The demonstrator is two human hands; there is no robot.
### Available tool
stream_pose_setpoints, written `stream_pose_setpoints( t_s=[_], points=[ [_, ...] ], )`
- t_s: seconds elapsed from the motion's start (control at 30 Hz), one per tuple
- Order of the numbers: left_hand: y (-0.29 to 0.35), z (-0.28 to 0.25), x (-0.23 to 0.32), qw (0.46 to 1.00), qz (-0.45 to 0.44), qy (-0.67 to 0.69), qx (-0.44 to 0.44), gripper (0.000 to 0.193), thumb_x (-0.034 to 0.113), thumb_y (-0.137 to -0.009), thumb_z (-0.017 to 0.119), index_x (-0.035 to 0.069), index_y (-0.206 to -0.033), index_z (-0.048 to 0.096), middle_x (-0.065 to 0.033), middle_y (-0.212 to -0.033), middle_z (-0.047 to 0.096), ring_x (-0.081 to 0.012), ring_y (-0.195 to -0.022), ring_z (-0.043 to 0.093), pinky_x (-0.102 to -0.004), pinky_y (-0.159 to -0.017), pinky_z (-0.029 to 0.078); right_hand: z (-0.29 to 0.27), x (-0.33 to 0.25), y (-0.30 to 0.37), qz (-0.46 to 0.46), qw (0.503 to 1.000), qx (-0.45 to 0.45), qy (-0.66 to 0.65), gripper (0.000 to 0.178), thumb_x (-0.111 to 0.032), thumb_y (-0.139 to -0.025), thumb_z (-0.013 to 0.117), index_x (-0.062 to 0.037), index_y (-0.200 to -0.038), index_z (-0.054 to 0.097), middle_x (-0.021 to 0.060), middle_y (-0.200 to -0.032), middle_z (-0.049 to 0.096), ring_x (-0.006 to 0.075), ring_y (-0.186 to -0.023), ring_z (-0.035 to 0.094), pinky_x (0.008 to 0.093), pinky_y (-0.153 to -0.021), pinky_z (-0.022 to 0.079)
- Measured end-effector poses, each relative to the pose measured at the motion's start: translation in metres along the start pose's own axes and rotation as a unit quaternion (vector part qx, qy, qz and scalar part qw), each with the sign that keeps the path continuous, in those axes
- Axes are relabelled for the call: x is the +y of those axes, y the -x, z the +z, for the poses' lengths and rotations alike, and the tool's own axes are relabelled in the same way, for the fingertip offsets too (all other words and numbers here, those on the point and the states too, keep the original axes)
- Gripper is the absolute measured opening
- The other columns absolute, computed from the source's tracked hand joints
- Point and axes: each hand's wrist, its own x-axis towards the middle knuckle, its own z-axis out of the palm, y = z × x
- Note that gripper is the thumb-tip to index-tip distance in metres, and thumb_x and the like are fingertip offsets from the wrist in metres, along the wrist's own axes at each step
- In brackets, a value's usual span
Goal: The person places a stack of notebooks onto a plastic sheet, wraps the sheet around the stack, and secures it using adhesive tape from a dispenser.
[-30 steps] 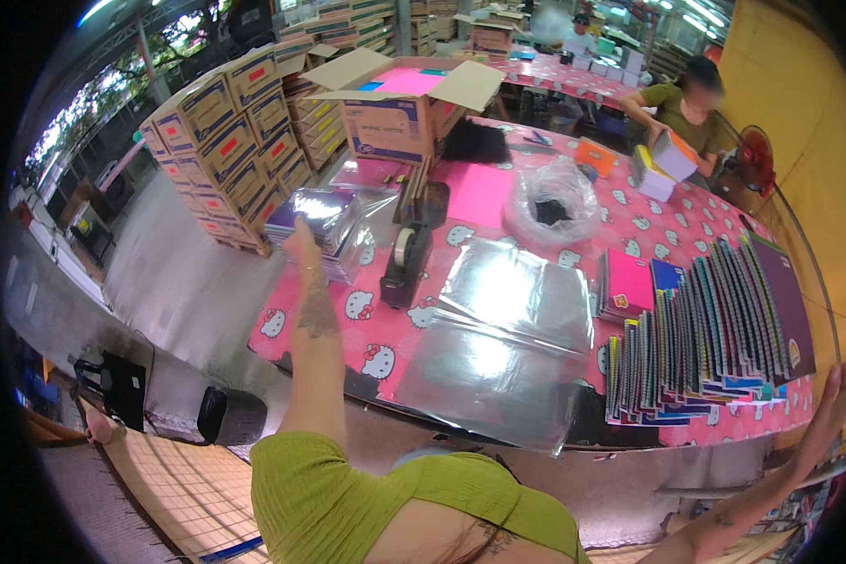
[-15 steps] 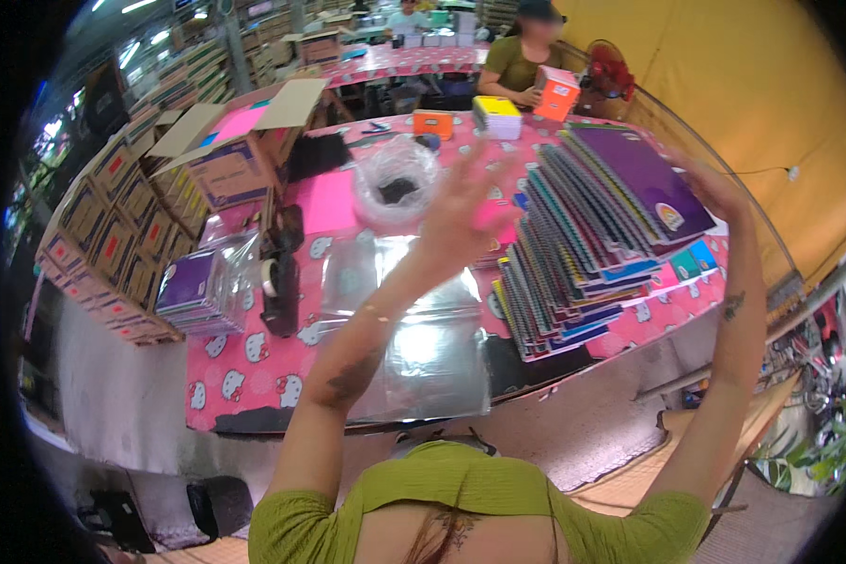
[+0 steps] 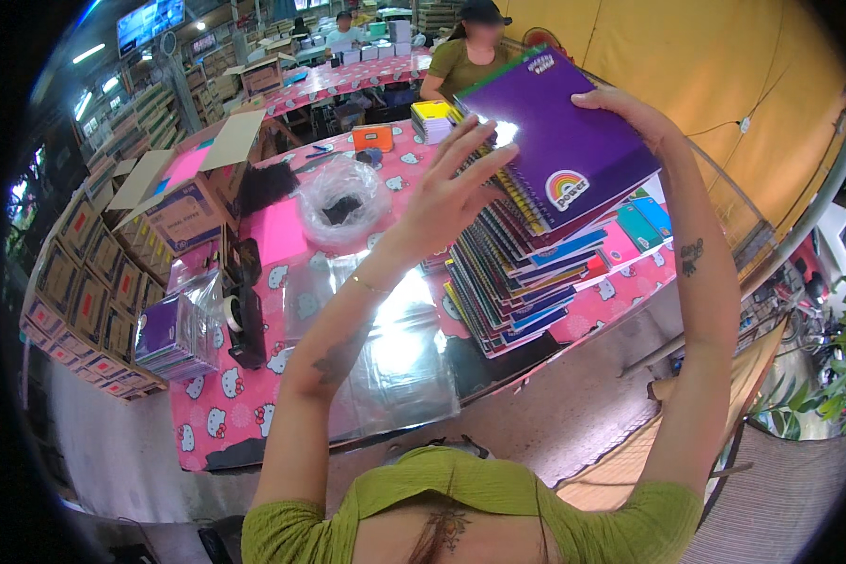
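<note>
A purple spiral notebook [image 3: 559, 132] with a rainbow on its cover tops a tall, leaning stack of spiral notebooks [image 3: 512, 296]. My right hand [image 3: 630, 113] grips the top notebooks at their far right edge, thumb on the cover and the other fingers hidden. Along the spiral side, my left hand [image 3: 451, 183] has its fingers stretched and apart, at the coils; whether it presses on them I cannot tell. Clear plastic sleeves [image 3: 399, 362] lie flat on the table below my left forearm.
At left are bagged purple notebooks [image 3: 164, 329], a black tape dispenser [image 3: 244, 324] and an open carton [image 3: 193, 211] beside stacked boxes [image 3: 85, 273]. A plastic bag [image 3: 343, 202], an orange pad [image 3: 372, 138] and yellow-topped notebooks [image 3: 432, 122] lie farther back. A co-worker [image 3: 470, 61] is across the table.
My right hand has come onto the top notebooks' edge, and they now sit higher and tilted. My left hand has moved in to the spiral side. The view has shifted right.
</note>
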Motion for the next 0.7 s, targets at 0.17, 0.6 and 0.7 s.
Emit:
stream_pose_setpoints(
  t_s=[0.17,0.6,0.7],
  points=[
    [-0.005,-0.015,-0.002,0.998,0.029,-0.049,0.014,0.066,-0.002,-0.072,0.074,0.016,-0.133,0.058,-0.0141,-0.147,0.044,-0.0370,-0.140,0.036,-0.0475,-0.112,0.036,0.015,-0.019,0.002,-0.004,0.999,-0.044,0.002,0.048,-0.038,-0.078,0.077,-0.0068,-0.112,0.063,0.0077,-0.104,0.067,0.0144,-0.083,0.067,0.0273,-0.075,0.055],
    [0.002,0.005,-0.005,0.994,-0.038,-0.038,-0.094,0.064,0.009,-0.083,0.071,0.013,-0.142,0.045,-0.0157,-0.150,0.039,-0.0378,-0.141,0.034,-0.0470,-0.113,0.035,-0.011,0.046,-0.029,0.116,0.979,-0.002,0.168,0.068,-0.051,-0.084,0.070,-0.0134,-0.137,0.052,0.0093,-0.122,0.063,0.0163,-0.097,0.065,0.0323,-0.081,0.055],
    [0.004,0.011,-0.005,0.996,-0.044,-0.023,-0.074,0.067,0.005,-0.081,0.071,0.013,-0.142,0.045,-0.0159,-0.150,0.039,-0.0383,-0.141,0.033,-0.0468,-0.113,0.035,-0.015,0.056,-0.030,0.070,0.992,-0.038,0.102,0.089,-0.048,-0.080,0.074,-0.0266,-0.151,0.024,0.0069,-0.135,0.053,0.0165,-0.101,0.064,0.0293,-0.080,0.055]
  ],
)
